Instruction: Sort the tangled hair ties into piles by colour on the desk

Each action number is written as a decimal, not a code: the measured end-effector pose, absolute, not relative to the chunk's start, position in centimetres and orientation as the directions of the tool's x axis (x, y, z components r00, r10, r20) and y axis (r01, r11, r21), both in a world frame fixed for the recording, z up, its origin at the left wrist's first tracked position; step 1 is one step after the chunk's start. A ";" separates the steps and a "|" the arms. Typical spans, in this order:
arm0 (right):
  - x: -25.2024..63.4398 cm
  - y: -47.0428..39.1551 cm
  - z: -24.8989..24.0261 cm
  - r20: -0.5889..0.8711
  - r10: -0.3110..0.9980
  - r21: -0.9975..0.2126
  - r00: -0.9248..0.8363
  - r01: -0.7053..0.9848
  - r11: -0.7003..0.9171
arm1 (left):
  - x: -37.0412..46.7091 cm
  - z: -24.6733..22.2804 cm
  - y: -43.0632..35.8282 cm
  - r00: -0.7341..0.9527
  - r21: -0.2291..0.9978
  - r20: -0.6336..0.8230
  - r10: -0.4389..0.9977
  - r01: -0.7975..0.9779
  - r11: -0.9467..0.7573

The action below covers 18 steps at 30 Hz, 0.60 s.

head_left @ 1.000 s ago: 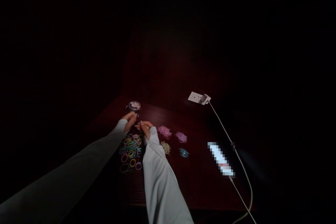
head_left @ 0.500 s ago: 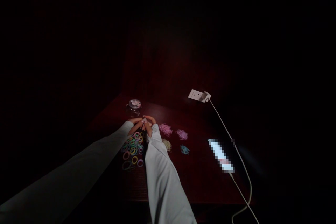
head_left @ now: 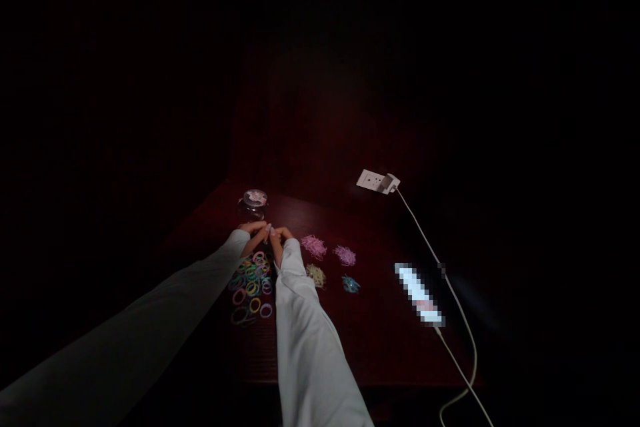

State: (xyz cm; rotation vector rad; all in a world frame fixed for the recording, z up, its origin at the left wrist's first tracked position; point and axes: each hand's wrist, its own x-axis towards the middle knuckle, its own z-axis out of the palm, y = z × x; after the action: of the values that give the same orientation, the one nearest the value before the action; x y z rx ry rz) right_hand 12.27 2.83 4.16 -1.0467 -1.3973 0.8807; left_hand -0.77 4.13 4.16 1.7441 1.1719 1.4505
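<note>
My left hand [head_left: 257,235] and my right hand [head_left: 279,241] meet at the fingertips, thumbs side by side, above the far edge of a pile of coloured rings [head_left: 253,288]. Both are closed in a pinch; whatever lies between the fingers is too small to make out. Just beyond my left hand stands a clear jar [head_left: 254,203] with a patterned lid. Right of my right hand lie small heaps of thin bands: pink [head_left: 314,247], purple [head_left: 345,255], pale yellow [head_left: 316,275] and blue [head_left: 351,284].
A glowing, pixelated phone [head_left: 419,295] lies on the dark red table [head_left: 380,347] at the right. Its white cable [head_left: 457,361] crosses the right side. A white socket plate [head_left: 371,181] with a plugged-in charger [head_left: 390,183] is behind.
My hands have drawn in closer together, and the fingers of my right hand have curled down from their raised, spread pose. The whole view has shifted slightly.
</note>
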 end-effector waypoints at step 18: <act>14.7 4.4 5.2 0.433 0.873 -0.895 0.226 0.223 0.386 | -0.9 5.2 3.2 -0.106 0.657 0.693 0.713 0.499 -0.565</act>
State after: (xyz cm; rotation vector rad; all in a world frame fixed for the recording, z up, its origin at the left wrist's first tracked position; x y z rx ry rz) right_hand 14.70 4.35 5.15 -1.1216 -1.2980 0.6107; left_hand -0.91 3.24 5.21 1.9678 1.3590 1.7422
